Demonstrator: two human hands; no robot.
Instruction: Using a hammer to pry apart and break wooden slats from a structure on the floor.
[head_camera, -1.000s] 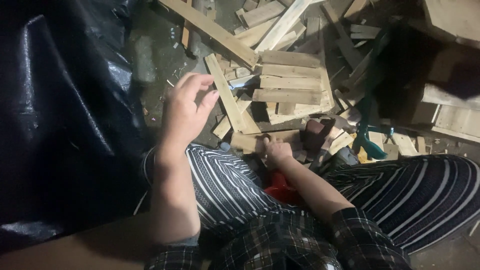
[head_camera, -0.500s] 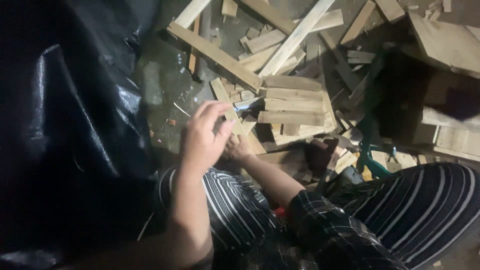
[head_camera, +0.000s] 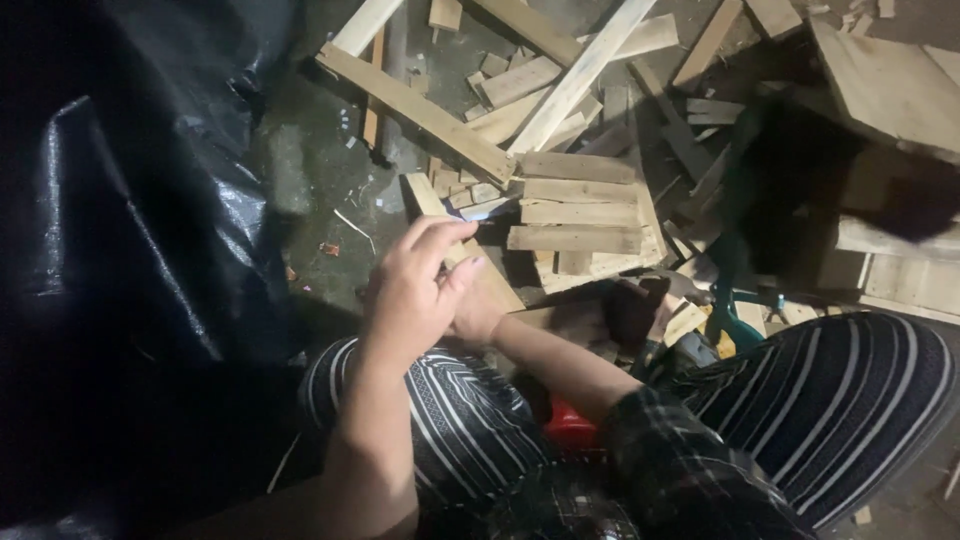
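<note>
While both hands meet at frame centre, left hand curls over right hand; grip unclear. Slatted wood panel just beyond; judging handling scrap wood, next needs firm hold.

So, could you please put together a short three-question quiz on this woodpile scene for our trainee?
1. True or false: the left hand and right hand are together over the knee.
2. What lies directly beyond the hands? A) small slatted wood panel B) a metal bucket C) a coil of rope
3. What covers the floor on the left side?

Key
1. True: they meet above the striped trousers.
2. A.
3. A black plastic sheet.
</note>
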